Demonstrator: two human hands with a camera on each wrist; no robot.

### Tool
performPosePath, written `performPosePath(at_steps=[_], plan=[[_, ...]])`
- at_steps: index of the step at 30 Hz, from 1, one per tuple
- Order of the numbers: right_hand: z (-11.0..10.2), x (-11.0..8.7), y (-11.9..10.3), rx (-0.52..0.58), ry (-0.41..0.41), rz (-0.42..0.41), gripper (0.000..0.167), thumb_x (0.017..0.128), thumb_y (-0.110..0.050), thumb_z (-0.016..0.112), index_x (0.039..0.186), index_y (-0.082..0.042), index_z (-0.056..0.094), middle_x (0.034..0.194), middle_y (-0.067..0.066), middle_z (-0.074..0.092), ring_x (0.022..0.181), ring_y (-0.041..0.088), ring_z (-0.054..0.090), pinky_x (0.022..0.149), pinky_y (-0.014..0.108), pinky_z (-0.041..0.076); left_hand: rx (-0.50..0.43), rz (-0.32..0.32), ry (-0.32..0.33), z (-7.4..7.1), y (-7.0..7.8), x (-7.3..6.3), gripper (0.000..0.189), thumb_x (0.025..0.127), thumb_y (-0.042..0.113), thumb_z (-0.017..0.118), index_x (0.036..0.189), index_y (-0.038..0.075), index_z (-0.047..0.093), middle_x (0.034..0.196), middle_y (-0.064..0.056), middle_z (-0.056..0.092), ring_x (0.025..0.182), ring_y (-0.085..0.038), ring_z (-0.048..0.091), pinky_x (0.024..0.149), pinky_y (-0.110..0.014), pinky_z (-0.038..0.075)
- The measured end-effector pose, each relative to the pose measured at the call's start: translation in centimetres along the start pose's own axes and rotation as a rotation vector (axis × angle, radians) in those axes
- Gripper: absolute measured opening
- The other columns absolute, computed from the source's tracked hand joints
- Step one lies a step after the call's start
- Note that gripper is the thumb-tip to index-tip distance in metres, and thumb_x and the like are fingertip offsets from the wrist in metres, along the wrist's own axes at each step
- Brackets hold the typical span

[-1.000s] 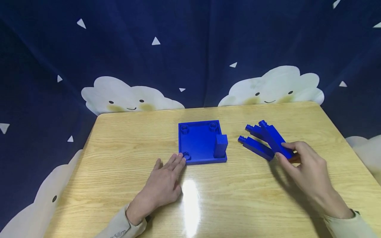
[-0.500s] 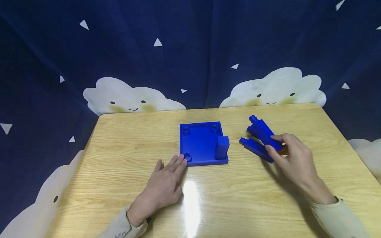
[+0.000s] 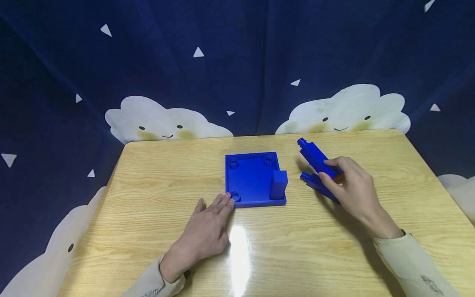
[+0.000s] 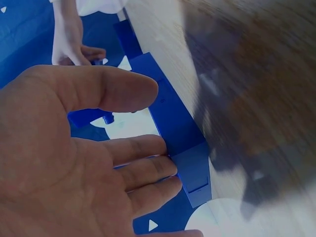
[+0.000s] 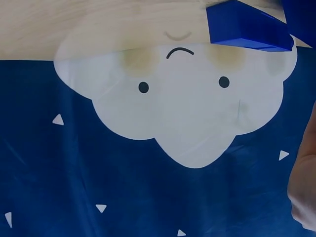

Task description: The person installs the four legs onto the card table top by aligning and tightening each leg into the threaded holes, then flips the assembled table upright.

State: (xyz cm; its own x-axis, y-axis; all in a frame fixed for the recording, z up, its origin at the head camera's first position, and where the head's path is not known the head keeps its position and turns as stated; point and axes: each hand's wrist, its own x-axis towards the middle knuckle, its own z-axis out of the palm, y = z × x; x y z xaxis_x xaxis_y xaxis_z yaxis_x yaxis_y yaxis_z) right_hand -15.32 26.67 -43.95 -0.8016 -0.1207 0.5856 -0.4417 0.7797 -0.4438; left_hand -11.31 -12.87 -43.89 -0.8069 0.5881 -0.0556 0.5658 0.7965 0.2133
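A square blue tabletop piece (image 3: 252,177) lies rim-up on the table, with round sockets in its corners. One blue leg (image 3: 279,185) stands upright in its near right corner. With fingers straight, my left hand (image 3: 205,233) touches the near left corner. My right hand (image 3: 354,189) pinches another blue leg (image 3: 313,156) between thumb and fingers, tilted, its threaded end pointing away and to the left. Under it a further blue leg (image 3: 317,184) lies on the table, partly covered by the hand. The third loose leg seen earlier cannot be made out in the head view.
The wooden table (image 3: 163,177) reaches back to a dark blue curtain (image 3: 237,70) printed with clouds and triangles. A bright light reflection (image 3: 239,255) lies on the table in front of the tabletop piece.
My right hand has carried its leg leftward and away from me, over the loose legs towards the tabletop piece. The left hand stays at the corner; the head view shifts slightly.
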Motion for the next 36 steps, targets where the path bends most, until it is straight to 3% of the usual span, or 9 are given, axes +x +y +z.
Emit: performPosePath(at_steps=[7,18,29,36], plan=[[0.7,1.3,0.1,0.002,-0.028,-0.015,0.034,0.089,0.0,0.088,0.12,0.002,0.072,0.104,0.018,0.073,0.073,0.027,0.075,0.068,0.006,0.05,0.003,0.003,0.001,0.1,-0.1,0.0,0.072,0.091,0.016,0.065,0.159,-0.004,0.051,0.167,-0.021,0.044,0.154,-0.037,0.044,0.12,-0.073,0.033],[1.6,3.8,0.3,0.059,0.007,-0.067,0.028,0.089,0.0,0.088,0.113,0.003,0.075,0.101,0.017,0.075,0.071,0.03,0.077,0.074,-0.001,0.043,-0.003,0.002,0.003,0.1,-0.1,0.2,0.073,0.09,0.014,0.065,0.159,-0.004,0.051,0.167,-0.02,0.046,0.154,-0.037,0.044,0.119,-0.072,0.034],[2.2,4.9,0.1,0.045,-0.02,-0.063,0.025,0.091,-0.001,0.087,0.112,0.003,0.074,0.1,0.017,0.075,0.074,0.031,0.076,0.074,-0.001,0.041,-0.008,-0.003,-0.004,0.2,-0.2,0.3,0.076,0.089,0.015,0.067,0.16,-0.004,0.05,0.167,-0.019,0.045,0.155,-0.036,0.042,0.121,-0.072,0.033],[2.6,5.7,0.1,0.034,0.005,-0.102,0.021,0.091,-0.002,0.087,0.109,0.002,0.078,0.097,0.015,0.075,0.073,0.026,0.074,0.072,0.004,0.042,0.003,-0.005,-0.006,0.2,-0.2,0.2,0.076,0.088,0.016,0.067,0.16,-0.004,0.05,0.168,-0.019,0.044,0.155,-0.036,0.042,0.121,-0.072,0.032]])
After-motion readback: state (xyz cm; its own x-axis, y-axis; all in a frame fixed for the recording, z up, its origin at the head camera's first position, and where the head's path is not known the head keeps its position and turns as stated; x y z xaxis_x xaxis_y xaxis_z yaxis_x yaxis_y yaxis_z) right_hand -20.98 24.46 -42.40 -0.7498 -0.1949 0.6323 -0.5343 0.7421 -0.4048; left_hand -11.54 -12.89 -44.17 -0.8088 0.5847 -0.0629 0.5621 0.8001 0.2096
